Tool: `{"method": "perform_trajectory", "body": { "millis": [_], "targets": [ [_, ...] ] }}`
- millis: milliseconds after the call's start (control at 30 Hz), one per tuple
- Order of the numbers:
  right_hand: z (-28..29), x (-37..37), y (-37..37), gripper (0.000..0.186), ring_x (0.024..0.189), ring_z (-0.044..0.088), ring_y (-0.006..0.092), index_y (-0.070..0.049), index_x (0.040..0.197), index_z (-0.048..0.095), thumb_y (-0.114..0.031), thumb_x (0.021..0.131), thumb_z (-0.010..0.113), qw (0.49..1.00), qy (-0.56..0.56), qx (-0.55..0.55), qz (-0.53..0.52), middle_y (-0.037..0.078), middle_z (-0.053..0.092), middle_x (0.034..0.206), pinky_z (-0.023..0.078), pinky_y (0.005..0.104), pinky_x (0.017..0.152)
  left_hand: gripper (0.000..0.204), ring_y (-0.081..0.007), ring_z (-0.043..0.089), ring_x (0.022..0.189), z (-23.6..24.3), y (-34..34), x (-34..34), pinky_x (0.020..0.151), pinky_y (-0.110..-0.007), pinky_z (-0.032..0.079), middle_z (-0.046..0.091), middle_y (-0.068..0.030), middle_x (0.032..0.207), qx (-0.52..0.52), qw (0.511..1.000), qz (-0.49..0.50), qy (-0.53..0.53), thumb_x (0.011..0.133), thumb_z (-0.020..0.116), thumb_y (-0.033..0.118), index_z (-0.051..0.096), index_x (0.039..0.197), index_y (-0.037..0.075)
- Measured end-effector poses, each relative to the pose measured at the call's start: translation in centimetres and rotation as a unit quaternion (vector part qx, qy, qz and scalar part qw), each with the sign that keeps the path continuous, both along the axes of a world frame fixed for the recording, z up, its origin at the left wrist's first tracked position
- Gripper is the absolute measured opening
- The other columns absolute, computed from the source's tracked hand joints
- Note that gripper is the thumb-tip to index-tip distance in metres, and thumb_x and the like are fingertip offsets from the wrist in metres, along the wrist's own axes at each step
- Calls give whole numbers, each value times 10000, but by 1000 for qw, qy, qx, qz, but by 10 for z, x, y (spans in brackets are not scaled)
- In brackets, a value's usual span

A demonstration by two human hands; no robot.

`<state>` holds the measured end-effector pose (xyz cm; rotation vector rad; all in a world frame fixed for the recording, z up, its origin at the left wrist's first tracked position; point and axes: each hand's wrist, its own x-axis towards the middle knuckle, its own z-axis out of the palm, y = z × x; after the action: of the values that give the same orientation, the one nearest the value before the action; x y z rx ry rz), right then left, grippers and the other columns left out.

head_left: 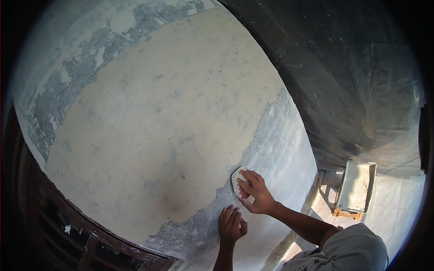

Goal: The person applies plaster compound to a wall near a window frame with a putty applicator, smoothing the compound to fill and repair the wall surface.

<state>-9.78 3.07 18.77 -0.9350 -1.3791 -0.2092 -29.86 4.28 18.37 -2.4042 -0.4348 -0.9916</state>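
Observation:
In front of me a wall carries a broad cream coat of filler (158,99) with small grey flecks and a ragged edge. Grey bare wall (280,140) borders it on the right and below. My right hand (255,192) grips a small flat spreader (236,179), smeared whitish, whose edge meets the wall at the filler's lower right border. Lower and a little to the left, my left hand (232,224) is against the grey wall with its fingers curled; its palm is hidden, so I cannot tell if anything is in it.
A rectangular tray (373,187) of whitish paste sits on a small wooden stool (356,215) at the right. Dark plastic sheeting (357,95) hangs beyond the wall's right edge. A dark wooden frame with panes (86,235) runs along the lower left. Light tiles (398,198) cover the floor.

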Motion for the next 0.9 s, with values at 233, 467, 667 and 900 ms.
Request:
{"method": "perform_trajectory", "body": {
  "millis": [233,467,667,900],
  "targets": [
    [22,-6,9,671,1392,381,445,-22,1379,576,-99,747,787,999,32,5,-20,224,396,1542,426,471,1077,174,-333,639,1161,-1,2,0,1084,-531,430,731,-144,1038,-17,1000,-25,2,798,585,115,679,900,10],
    [28,-9,-2,646,1382,398,439,-24,1369,580,-115,757,766,996,82,25,18,213,408,1536,363,508,1124,158,-346,625,1184,-3,4,-3,1091,-544,419,726,-154,1039,-32,999,-37,-2,798,580,88,669,900,5],
    [-8,-31,-5,689,1389,390,433,-35,1384,583,-71,731,800,1000,1,8,-13,212,410,1541,439,472,1076,154,-341,626,1193,0,-8,-13,1084,-527,431,730,-144,1051,-51,997,-50,-27,803,587,80,670,913,12],
    [18,-19,3,661,1405,374,440,-23,1378,574,-92,749,765,998,56,24,28,208,400,1540,342,504,1145,148,-343,637,1171,-7,-13,-32,1071,-529,438,737,-131,1024,-53,998,-39,-20,808,563,91,670,880,16]
  ]
}}
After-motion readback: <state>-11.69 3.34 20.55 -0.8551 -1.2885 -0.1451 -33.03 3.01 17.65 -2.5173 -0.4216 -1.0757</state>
